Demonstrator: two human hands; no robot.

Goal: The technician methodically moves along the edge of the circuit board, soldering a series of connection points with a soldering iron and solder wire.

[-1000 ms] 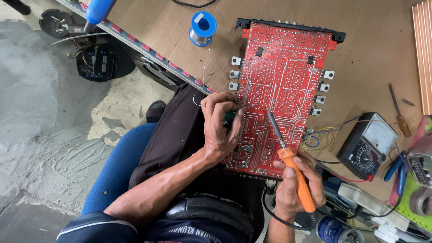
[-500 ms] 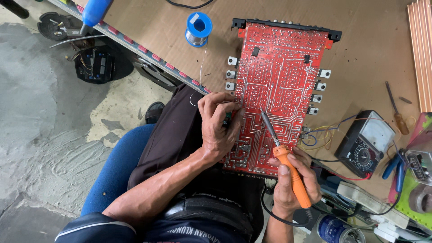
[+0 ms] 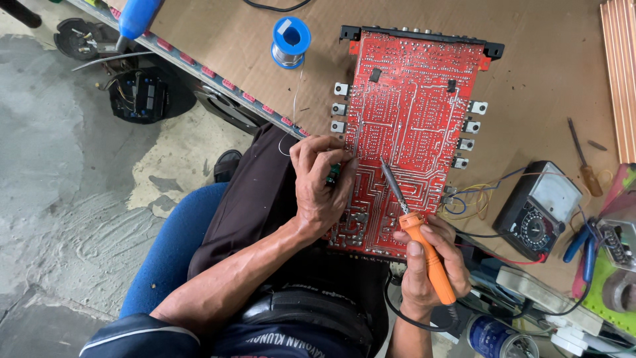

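Note:
A large red circuit board (image 3: 414, 119) lies solder side up on the brown workbench (image 3: 543, 73), its near end over my lap. My left hand (image 3: 321, 182) rests on the board's left edge and pinches a small green component (image 3: 333, 174); a thin solder wire runs from those fingers up toward a blue solder spool (image 3: 290, 41). My right hand (image 3: 430, 262) grips the orange handle of a soldering iron (image 3: 417, 232). Its metal tip points up-left and touches the board close to my left fingers.
A black analog multimeter (image 3: 540, 209) with coloured leads sits right of the board. A small screwdriver (image 3: 582, 159), blue-handled pliers (image 3: 583, 248) and a can (image 3: 497, 335) lie at the right. A blue-handled tool (image 3: 136, 18) overhangs the bench's left edge; electronic parts lie on the concrete floor.
The soldering iron has swung left, its tip closer to my left fingers. My left hand has stayed on the board's edge.

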